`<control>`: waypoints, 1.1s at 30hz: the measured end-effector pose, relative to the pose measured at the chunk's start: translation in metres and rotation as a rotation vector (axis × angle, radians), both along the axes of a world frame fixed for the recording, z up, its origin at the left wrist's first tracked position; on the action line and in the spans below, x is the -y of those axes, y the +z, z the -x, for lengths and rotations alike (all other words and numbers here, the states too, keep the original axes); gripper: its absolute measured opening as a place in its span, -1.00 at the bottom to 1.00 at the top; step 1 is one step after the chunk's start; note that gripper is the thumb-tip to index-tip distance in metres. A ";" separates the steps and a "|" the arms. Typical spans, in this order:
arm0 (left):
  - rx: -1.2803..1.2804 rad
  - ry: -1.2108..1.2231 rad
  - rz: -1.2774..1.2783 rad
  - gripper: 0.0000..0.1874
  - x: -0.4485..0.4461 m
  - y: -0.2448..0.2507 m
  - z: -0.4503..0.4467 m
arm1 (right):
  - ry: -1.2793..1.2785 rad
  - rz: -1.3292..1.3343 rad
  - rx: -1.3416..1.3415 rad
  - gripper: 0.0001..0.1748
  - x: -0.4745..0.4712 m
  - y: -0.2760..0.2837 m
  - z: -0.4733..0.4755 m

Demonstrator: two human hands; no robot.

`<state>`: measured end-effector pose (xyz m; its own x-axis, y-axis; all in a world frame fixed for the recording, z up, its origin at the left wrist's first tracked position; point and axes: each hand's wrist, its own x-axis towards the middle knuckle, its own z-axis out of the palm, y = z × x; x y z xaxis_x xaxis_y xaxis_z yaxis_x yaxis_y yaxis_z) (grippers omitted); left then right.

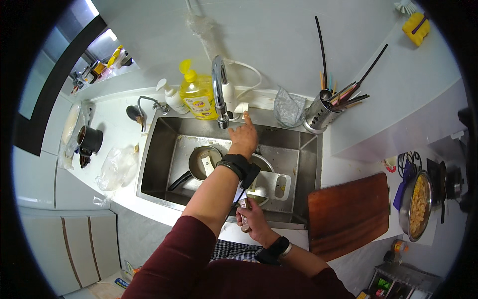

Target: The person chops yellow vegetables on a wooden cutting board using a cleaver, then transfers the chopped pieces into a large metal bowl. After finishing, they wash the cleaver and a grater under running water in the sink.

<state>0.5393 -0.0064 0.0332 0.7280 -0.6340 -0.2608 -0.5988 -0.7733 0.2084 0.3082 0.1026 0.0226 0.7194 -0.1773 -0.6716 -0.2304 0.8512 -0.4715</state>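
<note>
My left hand (244, 138) reaches over the stainless steel sink (297, 160), its index finger at the white lever of the faucet (242, 108). The curved chrome spout (217, 74) stands just left of it. My right hand (255, 220) grips the wooden handle of a knife (244, 215) at the sink's front edge; my left forearm partly hides its blade. In the sink lie a small pan (194, 164) with a black handle, a round metal bowl (264, 160) and a white slicer-like plate (267, 183) across the bowl.
Dish soap (198, 97) and a pump bottle (172, 98) stand behind the sink, with a chopstick holder (317, 112) at back right. A wooden cutting board (347, 216) lies at right, near a bowl of food (418, 209). A plastic bag (117, 168) and a dark pot (90, 139) are at left.
</note>
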 end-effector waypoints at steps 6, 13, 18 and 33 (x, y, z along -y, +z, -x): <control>-0.190 0.041 -0.014 0.00 0.006 -0.012 -0.001 | -0.053 0.015 0.044 -0.60 -0.010 -0.006 -0.013; -0.469 -0.213 0.777 -0.27 -0.067 -0.003 0.059 | -0.215 0.054 -0.022 -0.44 -0.006 -0.022 -0.026; -1.701 0.888 1.364 -0.66 -0.126 -0.026 0.038 | -0.194 0.028 -0.023 -0.53 0.007 -0.019 -0.031; -0.792 0.145 0.824 -0.56 -0.199 -0.030 -0.013 | -0.173 0.005 0.111 -0.68 0.038 0.005 -0.082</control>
